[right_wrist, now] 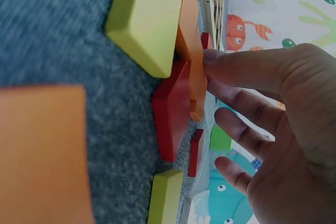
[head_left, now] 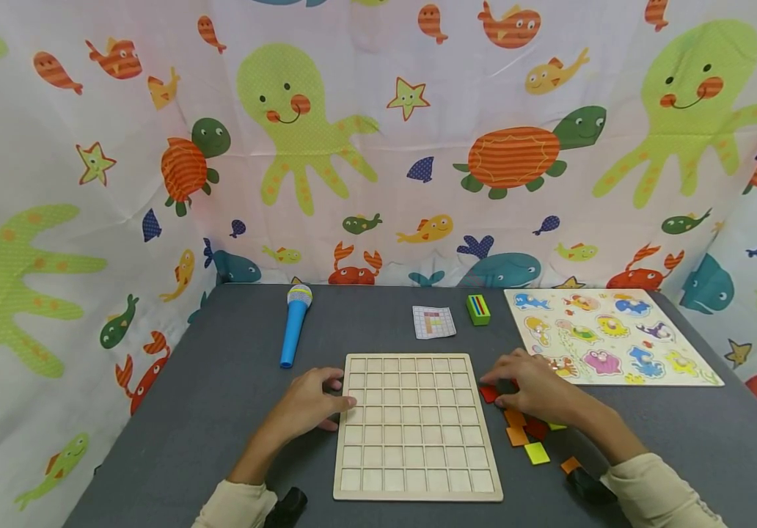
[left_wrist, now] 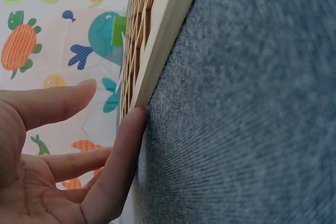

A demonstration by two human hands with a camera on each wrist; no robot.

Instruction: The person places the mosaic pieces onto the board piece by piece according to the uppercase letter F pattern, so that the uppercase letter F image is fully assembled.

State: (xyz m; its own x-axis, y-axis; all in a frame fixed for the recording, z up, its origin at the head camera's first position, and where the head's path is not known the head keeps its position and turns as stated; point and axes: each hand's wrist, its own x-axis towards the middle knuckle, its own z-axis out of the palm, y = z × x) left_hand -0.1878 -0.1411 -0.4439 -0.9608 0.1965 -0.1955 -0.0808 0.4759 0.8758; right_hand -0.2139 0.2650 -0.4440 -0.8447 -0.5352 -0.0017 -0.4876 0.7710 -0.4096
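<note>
A pale wooden grid board (head_left: 418, 429) lies flat on the table, its squares bare. My left hand (head_left: 315, 400) is at its left edge with relaxed fingers. In the left wrist view a fingertip (left_wrist: 137, 116) touches the board's edge, and the thumb (left_wrist: 63, 100) stands apart from it. My right hand (head_left: 533, 381) reaches down over loose square tiles beside the board's right edge. A red tile (head_left: 489, 394) lies by its fingertips. Orange tiles (head_left: 517, 435) and a yellow tile (head_left: 537, 453) lie below. In the right wrist view the thumb (right_wrist: 247, 66) is against the orange tiles (right_wrist: 195, 72), other fingers spread.
Behind the board lie a blue toy microphone (head_left: 294, 326), a small printed grid card (head_left: 434, 323) and a green box with coloured sticks (head_left: 477, 310). A sea-animal puzzle board (head_left: 609, 337) lies at the back right. A patterned curtain (head_left: 378, 147) hangs behind the table.
</note>
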